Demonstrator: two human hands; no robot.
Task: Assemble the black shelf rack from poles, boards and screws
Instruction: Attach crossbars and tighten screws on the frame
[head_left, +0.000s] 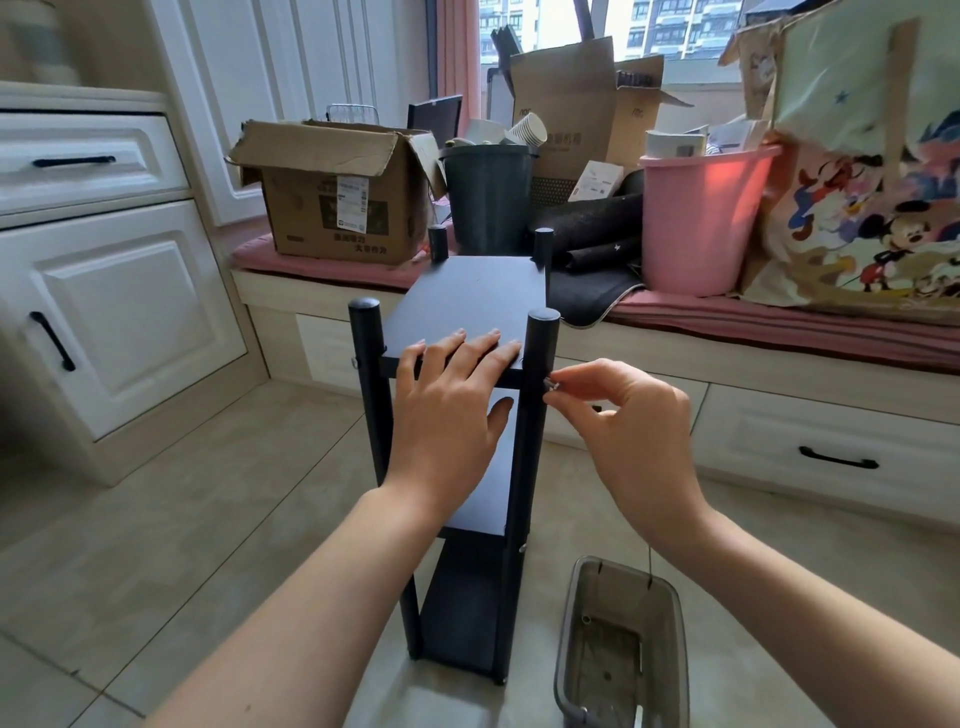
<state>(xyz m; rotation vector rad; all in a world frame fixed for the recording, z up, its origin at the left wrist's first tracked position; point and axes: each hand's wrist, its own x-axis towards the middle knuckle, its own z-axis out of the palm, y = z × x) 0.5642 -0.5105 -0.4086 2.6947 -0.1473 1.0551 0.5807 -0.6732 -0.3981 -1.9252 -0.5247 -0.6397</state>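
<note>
The black shelf rack (467, 301) stands upright on the tiled floor, its poles running through the top, middle and bottom boards. My left hand (457, 384) lies flat on the near edge of the top board, fingers straight, thumb under the edge. My right hand (623, 415) pinches a small silver screw (551, 385) against the near right pole (537, 374), level with the top board. Another screw head (522, 547) shows lower on that pole.
A clear plastic bin (623, 649) sits on the floor just right of the rack. Behind it, a window bench carries a cardboard box (332, 192), a dark bucket (488, 197), a pink bucket (701, 218) and a cartoon bag (862, 208). White cabinets (104, 312) stand left.
</note>
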